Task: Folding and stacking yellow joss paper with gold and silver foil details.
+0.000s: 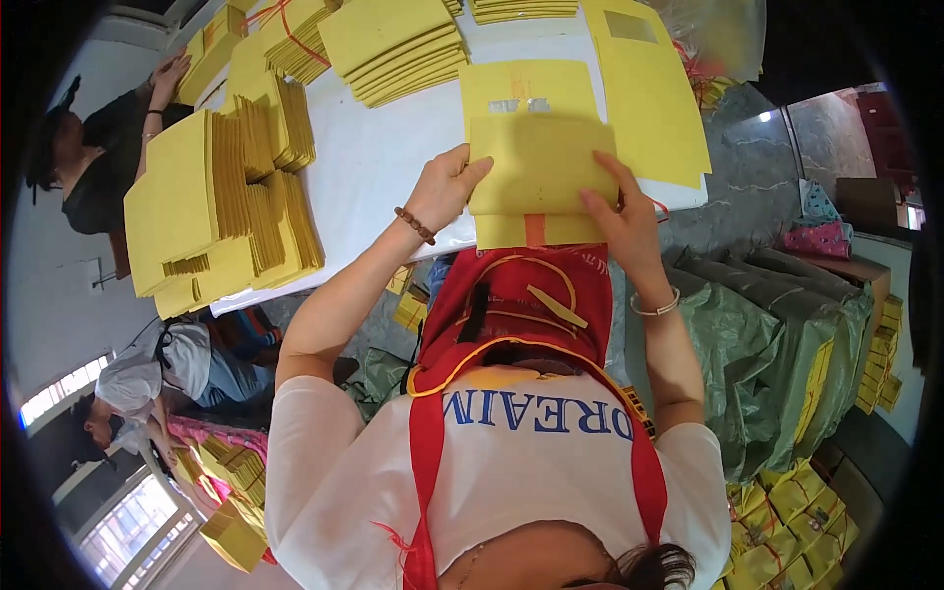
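Both hands hold a folded yellow paper piece (pixel 541 162) at the front edge of the table. My left hand (pixel 444 192) is closed on its left edge, thumb on top. My right hand (pixel 626 218) grips the right edge, with a finger and the thumb lying on the upper face. Under or behind it lies a larger yellow sheet (pixel 536 79) with an orange strip and silvery patches. An orange strip also shows at the near edge, by my apron. To the right lies a long yellow sheet (pixel 649 108).
Stacks of folded yellow paper (pixel 177 187) stand on the left of the white table (pixel 379 147); a fanned stack (pixel 398 49) lies at the back. Green sacks (pixel 728 344) and tied yellow bundles (pixel 787 521) sit on the right. Two people work at the left, one at a yellow stack.
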